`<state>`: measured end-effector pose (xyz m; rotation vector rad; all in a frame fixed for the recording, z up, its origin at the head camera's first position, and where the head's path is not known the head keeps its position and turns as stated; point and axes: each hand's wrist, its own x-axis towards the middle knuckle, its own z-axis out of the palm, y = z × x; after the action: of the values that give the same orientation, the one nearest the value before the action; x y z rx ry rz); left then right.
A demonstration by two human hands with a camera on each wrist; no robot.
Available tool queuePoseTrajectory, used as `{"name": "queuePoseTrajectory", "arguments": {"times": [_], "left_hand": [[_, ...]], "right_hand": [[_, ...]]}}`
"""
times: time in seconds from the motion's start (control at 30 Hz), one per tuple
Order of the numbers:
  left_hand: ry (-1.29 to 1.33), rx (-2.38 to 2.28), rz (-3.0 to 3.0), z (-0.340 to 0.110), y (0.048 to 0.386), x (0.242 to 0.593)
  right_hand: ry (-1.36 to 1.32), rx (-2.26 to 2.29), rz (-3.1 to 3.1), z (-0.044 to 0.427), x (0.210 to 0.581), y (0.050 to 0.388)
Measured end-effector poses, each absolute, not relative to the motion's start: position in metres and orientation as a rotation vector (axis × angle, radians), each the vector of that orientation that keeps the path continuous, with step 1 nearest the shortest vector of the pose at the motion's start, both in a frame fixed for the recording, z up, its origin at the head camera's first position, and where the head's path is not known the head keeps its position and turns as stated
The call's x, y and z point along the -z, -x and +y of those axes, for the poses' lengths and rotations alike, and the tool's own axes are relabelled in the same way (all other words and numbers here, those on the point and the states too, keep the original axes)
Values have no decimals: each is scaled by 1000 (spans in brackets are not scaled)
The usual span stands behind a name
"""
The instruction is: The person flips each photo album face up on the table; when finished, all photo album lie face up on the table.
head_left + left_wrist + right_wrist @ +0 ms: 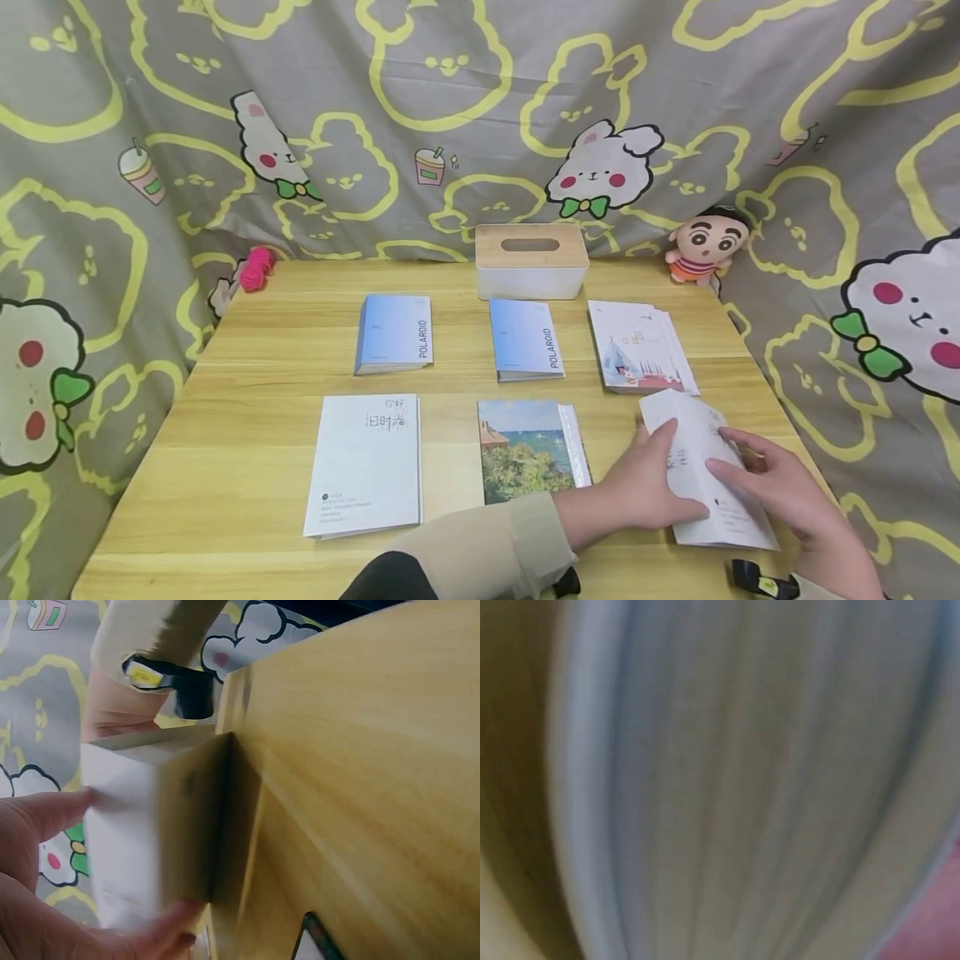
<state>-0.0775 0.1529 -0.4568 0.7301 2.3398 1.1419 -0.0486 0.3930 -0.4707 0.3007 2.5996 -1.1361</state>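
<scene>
A white-covered book (701, 500) with small dark print is held tilted at the right of the table in the head view. My left hand (648, 483) grips its left side, the thumb on the cover. My right hand (787, 487) holds the other side, with fingertips on the cover. In the left wrist view, the white book (127, 832) stands on edge beside the tabletop, between the left thumb and fingers (169, 926). Blurred page edges (742, 780) fill the right wrist view, with a bit of hand at the lower right.
Two blue POLAROID booklets (393, 333) and a white illustrated booklet stack (637, 346) form the back row. In front lie another white book (367, 467) and a landscape-cover book (525, 450). A tissue box (532, 279), a plush doll (705, 246) and a pink object (258, 268) stand behind.
</scene>
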Motion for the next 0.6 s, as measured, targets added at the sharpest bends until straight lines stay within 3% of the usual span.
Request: {"name": "queuePoseTrajectory", "arguments": {"times": [0.37,0.6], "left_hand": [[-754,-1046,2296,147,84,454],[-761,-1171,2341,107,99,440]], "right_hand": [[-256,929,2713,392,474,57],[-256,854,2807,384,453,62]]}}
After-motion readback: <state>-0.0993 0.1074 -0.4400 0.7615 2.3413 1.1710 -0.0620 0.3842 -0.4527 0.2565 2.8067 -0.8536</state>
